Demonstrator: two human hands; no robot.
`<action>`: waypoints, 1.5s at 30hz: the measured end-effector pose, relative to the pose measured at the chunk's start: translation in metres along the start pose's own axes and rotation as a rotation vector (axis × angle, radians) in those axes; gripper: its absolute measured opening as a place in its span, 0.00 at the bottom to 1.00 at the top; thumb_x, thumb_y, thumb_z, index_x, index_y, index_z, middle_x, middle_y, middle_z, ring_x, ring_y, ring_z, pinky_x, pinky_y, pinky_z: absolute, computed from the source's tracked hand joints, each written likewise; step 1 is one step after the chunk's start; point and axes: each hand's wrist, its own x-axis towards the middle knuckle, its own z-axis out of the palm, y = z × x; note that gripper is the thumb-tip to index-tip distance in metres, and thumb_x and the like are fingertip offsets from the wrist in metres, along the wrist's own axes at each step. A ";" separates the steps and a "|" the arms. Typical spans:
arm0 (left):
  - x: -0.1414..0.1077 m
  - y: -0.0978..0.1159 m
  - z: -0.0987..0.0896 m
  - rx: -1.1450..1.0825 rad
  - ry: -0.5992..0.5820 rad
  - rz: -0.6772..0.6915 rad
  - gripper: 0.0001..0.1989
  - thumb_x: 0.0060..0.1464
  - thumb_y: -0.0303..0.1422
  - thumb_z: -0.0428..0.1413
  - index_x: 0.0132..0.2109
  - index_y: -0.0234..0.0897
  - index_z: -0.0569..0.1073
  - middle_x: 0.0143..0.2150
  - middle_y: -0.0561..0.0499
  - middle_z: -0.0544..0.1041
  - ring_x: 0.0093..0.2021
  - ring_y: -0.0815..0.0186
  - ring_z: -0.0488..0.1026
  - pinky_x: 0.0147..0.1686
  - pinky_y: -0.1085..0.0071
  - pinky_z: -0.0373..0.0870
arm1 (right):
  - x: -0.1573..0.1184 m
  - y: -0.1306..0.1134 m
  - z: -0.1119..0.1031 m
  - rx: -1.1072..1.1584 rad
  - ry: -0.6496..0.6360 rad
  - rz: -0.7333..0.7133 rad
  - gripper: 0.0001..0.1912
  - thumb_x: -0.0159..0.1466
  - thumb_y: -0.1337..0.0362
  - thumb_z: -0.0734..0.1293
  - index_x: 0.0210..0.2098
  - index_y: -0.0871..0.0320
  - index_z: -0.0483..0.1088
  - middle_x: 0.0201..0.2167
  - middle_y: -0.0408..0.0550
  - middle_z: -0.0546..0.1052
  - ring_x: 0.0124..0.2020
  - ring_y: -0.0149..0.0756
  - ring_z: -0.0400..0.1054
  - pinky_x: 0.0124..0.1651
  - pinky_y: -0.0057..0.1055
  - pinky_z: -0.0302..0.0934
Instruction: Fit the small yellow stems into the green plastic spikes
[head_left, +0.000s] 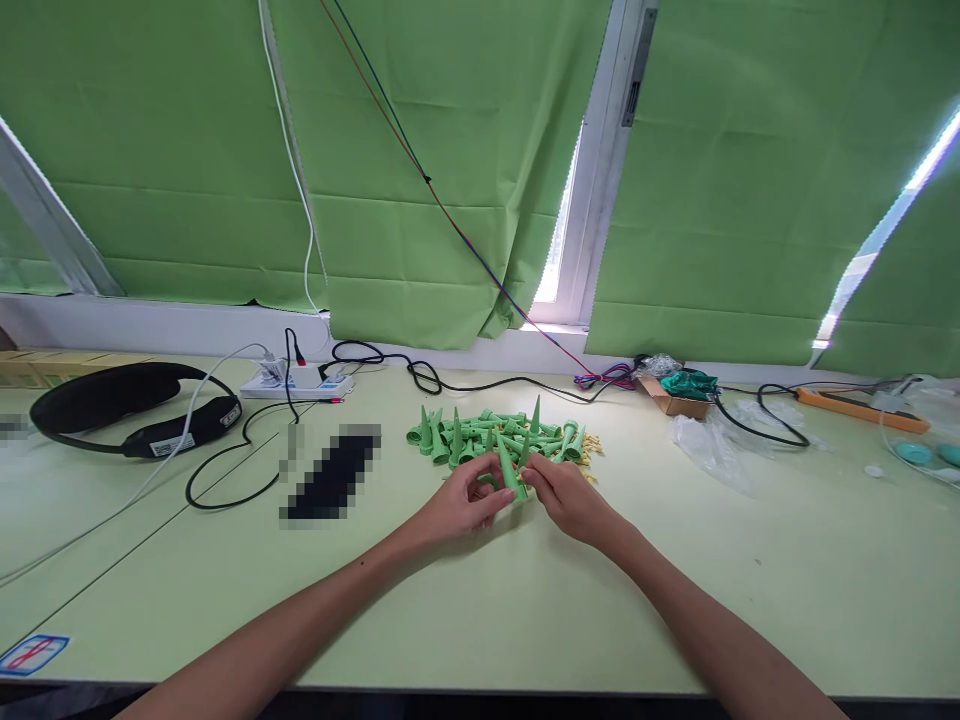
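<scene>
My left hand (469, 500) is closed on a pale green plastic cone (510, 470), its narrow tip pointing up and away from me. My right hand (570, 497) is pinched close beside this cone, its fingertips nearly touching it; what lies between them is too small and covered to make out. Just behind both hands is a heap of similar green cones (480, 435), some standing upright and others lying on their sides. Small yellowish pieces (592, 445) are scattered at the right side of the heap.
On the left of the table (420, 620) lie a black neckband-like device (112, 405), a white power strip (296, 382) and a blurred dark object (334, 475). Black cables run along the back. To the right are a small cardboard box (671, 398), clear plastic bags (712, 450) and an orange tool (862, 410).
</scene>
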 end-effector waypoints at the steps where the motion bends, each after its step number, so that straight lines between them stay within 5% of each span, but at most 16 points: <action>1: 0.000 0.000 0.000 0.001 0.000 -0.001 0.13 0.57 0.43 0.57 0.39 0.39 0.66 0.18 0.58 0.66 0.19 0.70 0.62 0.22 0.74 0.56 | 0.000 0.000 0.000 0.001 -0.002 0.000 0.15 0.72 0.59 0.52 0.29 0.54 0.55 0.19 0.37 0.57 0.20 0.30 0.48 0.27 0.28 0.43; 14: 0.000 -0.003 0.004 0.229 0.115 0.102 0.20 0.58 0.43 0.57 0.52 0.37 0.68 0.22 0.59 0.64 0.24 0.70 0.64 0.25 0.73 0.59 | 0.000 -0.001 -0.001 -0.024 -0.015 0.010 0.16 0.73 0.58 0.51 0.28 0.54 0.50 0.20 0.37 0.57 0.20 0.30 0.46 0.27 0.29 0.41; 33: 0.004 -0.008 0.003 0.269 0.221 0.206 0.11 0.58 0.40 0.57 0.38 0.36 0.68 0.31 0.56 0.62 0.25 0.74 0.62 0.22 0.75 0.58 | -0.001 0.001 0.003 -0.040 -0.023 0.010 0.18 0.73 0.57 0.51 0.28 0.55 0.52 0.20 0.37 0.58 0.20 0.30 0.48 0.28 0.29 0.43; 45: 0.002 -0.009 0.003 0.360 0.244 0.347 0.07 0.60 0.35 0.55 0.43 0.38 0.73 0.37 0.52 0.66 0.27 0.73 0.63 0.24 0.75 0.63 | 0.000 -0.002 0.001 0.051 -0.016 0.009 0.18 0.74 0.57 0.51 0.28 0.55 0.53 0.21 0.37 0.61 0.21 0.29 0.51 0.29 0.29 0.45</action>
